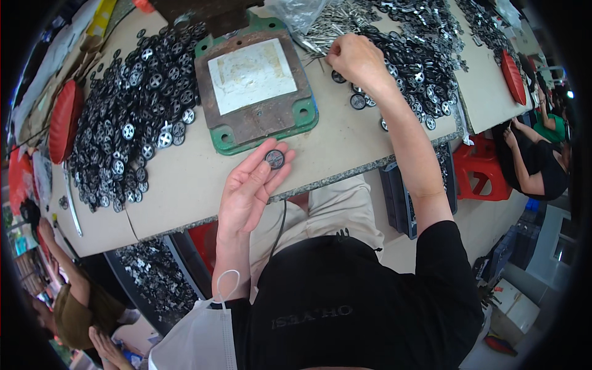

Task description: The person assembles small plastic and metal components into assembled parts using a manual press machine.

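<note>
Between the thumb and fingers of my left hand is a small black toy wheel with a spoked face, held just off the near edge of a green and brown metal press base. On that base lies a whitish square plate. Farther right, my right hand is at the edge of a heap of thin metal pins, its fingers curled together. Whatever its fingertips hold, if anything, is hidden. Loose black wheels lie below that hand.
A large heap of black wheels covers the table's left side; another wheel heap spreads at the right. Red dishes stand at both sides. Parts crates sit below the table, near a red stool. Other people sit at both sides.
</note>
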Tool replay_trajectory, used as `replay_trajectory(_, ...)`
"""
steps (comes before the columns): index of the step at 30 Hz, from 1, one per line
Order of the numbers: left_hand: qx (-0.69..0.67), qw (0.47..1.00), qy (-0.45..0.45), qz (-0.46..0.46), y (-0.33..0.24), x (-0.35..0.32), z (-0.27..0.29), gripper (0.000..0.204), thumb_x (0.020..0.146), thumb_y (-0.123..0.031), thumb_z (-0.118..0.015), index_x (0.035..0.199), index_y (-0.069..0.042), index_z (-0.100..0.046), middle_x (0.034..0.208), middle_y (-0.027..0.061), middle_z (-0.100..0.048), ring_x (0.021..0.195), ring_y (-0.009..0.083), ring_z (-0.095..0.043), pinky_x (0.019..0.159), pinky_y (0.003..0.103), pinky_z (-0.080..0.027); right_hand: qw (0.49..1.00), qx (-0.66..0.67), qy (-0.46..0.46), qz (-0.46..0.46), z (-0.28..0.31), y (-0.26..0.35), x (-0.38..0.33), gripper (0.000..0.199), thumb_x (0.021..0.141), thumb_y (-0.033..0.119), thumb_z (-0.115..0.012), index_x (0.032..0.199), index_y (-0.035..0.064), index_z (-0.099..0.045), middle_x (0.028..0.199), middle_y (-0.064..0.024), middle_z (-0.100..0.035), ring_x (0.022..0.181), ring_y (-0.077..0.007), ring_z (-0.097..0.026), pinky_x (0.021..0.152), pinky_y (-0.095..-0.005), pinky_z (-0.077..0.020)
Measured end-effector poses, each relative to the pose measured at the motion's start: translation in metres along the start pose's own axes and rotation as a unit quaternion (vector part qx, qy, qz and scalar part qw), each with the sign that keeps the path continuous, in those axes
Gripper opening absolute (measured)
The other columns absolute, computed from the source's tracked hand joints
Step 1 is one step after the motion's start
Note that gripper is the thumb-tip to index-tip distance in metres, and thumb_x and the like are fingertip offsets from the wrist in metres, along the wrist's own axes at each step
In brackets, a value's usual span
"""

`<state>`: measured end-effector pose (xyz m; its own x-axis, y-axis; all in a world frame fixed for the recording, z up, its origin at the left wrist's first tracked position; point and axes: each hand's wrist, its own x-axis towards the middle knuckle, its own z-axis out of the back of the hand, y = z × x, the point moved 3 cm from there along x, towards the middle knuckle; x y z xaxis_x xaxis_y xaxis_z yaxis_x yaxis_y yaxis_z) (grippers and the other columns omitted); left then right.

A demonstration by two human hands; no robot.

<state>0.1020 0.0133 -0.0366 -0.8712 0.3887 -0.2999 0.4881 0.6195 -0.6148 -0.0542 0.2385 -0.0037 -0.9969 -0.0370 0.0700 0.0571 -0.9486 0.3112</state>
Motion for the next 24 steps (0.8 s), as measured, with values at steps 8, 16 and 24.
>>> replay_trajectory(8, -0.037, 0.999, -0.002, 0.027, 0.005, 0.003, -0.006, 0.040, 0.092, -0.003, -0.043, 0.130, 0.007, -0.037, 0.127, 0.0220, -0.046, 0.118, 0.0315, -0.047, 0.098, 0.038, -0.043, 0.911, 0.409, 0.047, 0.026, 0.023, 0.035, -0.076, 0.013, 0.080, 0.007, -0.058, 0.089, -0.0022, -0.061, 0.077, -0.0085, -0.064, 0.067, -0.0122, -0.061, 0.061, -0.0243, -0.0475)
replay_trajectory(16, -0.026, 0.998, 0.024, 0.057, 0.015, 0.007, -0.016, 0.039, 0.093, -0.005, -0.043, 0.130, 0.005, -0.037, 0.121, 0.0163, -0.051, 0.110, 0.0235, -0.054, 0.098, 0.036, -0.044, 0.870, 0.461, 0.054, 0.165, -0.004, 0.051, -0.132, 0.014, 0.087, 0.001, -0.055, 0.099, -0.0039, -0.058, 0.089, -0.0095, -0.064, 0.076, -0.0116, -0.060, 0.068, -0.0234, -0.0489)
replay_trajectory(24, -0.012, 0.998, 0.022, 0.061, 0.020, 0.009, -0.017, 0.039, 0.094, -0.006, -0.043, 0.130, 0.005, -0.037, 0.118, 0.0140, -0.053, 0.107, 0.0200, -0.056, 0.097, 0.035, -0.044, 0.770, 0.633, 0.085, 0.005, -0.022, 0.048, -0.140, 0.013, 0.087, 0.006, -0.056, 0.094, -0.0033, -0.062, 0.084, -0.0068, -0.066, 0.079, -0.0102, -0.062, 0.069, -0.0217, -0.0494)
